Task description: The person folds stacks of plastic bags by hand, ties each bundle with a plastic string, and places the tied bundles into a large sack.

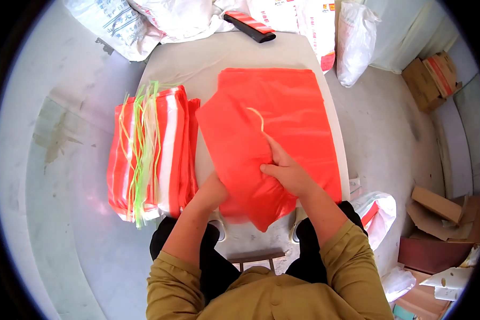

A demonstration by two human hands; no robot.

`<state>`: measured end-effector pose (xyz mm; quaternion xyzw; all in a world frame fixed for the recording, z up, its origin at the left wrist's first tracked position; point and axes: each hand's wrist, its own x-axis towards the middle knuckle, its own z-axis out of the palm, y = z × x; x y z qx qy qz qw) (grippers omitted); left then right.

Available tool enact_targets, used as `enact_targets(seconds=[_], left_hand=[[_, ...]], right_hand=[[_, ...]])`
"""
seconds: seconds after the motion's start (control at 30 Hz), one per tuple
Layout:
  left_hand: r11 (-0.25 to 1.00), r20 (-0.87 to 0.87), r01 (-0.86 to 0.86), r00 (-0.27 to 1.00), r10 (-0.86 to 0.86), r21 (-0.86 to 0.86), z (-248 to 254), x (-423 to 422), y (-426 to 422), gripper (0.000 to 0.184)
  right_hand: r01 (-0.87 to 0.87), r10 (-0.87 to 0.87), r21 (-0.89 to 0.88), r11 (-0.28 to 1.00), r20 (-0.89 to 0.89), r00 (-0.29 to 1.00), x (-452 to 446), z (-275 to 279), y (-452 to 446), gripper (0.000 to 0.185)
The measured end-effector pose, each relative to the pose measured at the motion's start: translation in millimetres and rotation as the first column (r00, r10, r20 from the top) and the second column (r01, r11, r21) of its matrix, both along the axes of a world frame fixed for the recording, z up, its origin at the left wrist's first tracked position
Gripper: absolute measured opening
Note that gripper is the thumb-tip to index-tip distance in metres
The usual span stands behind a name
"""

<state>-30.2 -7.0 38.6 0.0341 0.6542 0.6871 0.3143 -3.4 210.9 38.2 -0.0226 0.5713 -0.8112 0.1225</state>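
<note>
A piece of red cloth [234,144] is bunched up in front of me, its lower end hanging past the near table edge. My right hand [286,169] is closed on its right side, thumb on top. A thin yellow-green cord [257,116] sticks up from beside the right fingertips. My left hand [216,191] grips the cloth's left edge, with its fingers hidden behind the fabric. Under and beyond the held piece lies a flat stack of red cloth [298,106]. Left of it is a folded pile of red cloth with white stripes [170,144], topped by loose green strings [138,149].
The pale table [197,53] has rounded edges. Behind it stand white sacks [176,21], with a black-and-red striped roll [250,26] by them. Cardboard boxes [442,218] and a plastic bag [376,213] sit on the floor to the right. A wooden stool [257,258] shows below.
</note>
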Motion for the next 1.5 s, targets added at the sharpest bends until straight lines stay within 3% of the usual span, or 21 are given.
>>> enact_targets(seconds=[0.1,0.2,0.3,0.4,0.5,0.6,0.7,0.8,0.9,1.0,1.1,1.2,1.27,1.3,1.4,1.5], left_hand=[[0.998,-0.063,0.003,0.998,-0.007,-0.067,-1,-6,-3,0.053],[0.999,0.057,-0.051,0.997,0.051,0.001,-14,-9,-1,0.056],[0.997,-0.031,-0.016,0.999,0.014,-0.072,-6,-8,3,0.048],[0.923,-0.121,0.153,0.971,-0.207,-0.353,-12,-17,-10,0.037],[0.719,-0.221,0.127,0.902,-0.370,-0.683,-6,-27,-25,0.027],[0.714,-0.230,0.075,0.919,-0.321,-0.697,-11,-30,-34,0.022],[0.850,-0.300,0.052,0.923,-0.242,-0.525,-17,-29,-32,0.016],[0.915,-0.195,0.113,0.960,-0.201,-0.387,-16,-30,-28,0.017],[0.955,-0.128,0.123,0.978,-0.162,-0.271,-16,-31,-23,0.015],[0.986,-0.065,0.018,0.997,-0.029,-0.163,-15,-29,-17,0.014],[0.993,-0.080,-0.070,0.995,0.062,-0.097,-12,-29,-10,0.014],[0.995,-0.115,-0.077,0.991,0.069,-0.067,-14,-27,-3,0.013],[0.994,-0.168,-0.072,0.984,0.057,-0.081,-11,-24,4,0.011],[0.994,-0.193,-0.067,0.980,0.049,-0.090,-11,-21,7,0.010],[0.991,-0.326,-0.057,0.945,0.013,-0.124,-14,-17,12,0.009],[0.983,-0.482,-0.071,0.876,-0.020,-0.168,6,-8,20,0.009]], right_hand=[[-0.006,0.005,0.004,1.000,0.166,0.986,-4,1,0,0.075],[-0.042,0.051,-0.053,0.998,0.161,0.986,-4,0,2,0.074],[-0.056,0.051,0.027,0.998,0.135,0.989,-3,2,3,0.071],[0.025,-0.045,0.299,0.954,0.060,0.997,-2,-1,4,0.070],[0.126,-0.030,0.668,0.734,-0.154,0.988,-2,-17,9,0.069],[-0.012,0.066,0.865,0.501,-0.025,0.997,-1,-9,10,0.066],[0.005,0.120,0.928,0.373,-0.054,0.991,1,9,18,0.062],[0.086,0.106,0.976,0.198,-0.109,0.988,5,-4,41,0.051],[0.060,0.268,0.989,-0.138,-0.021,0.963,4,-13,67,0.030],[0.032,0.255,0.981,-0.190,0.018,0.967,5,-8,77,0.017],[0.181,0.309,0.979,0.093,-0.201,0.929,7,11,85,0.016],[0.102,0.159,0.735,0.670,-0.277,0.948,3,17,72,0.019],[0.027,0.022,0.525,0.851,-0.088,0.996,1,15,53,0.023],[0.016,-0.027,0.396,0.918,0.022,0.999,1,14,42,0.026],[0.011,0.007,0.343,0.939,-0.049,0.999,-1,9,23,0.030],[0.232,-0.005,0.505,0.831,-0.410,0.912,-8,-19,0,0.028]])
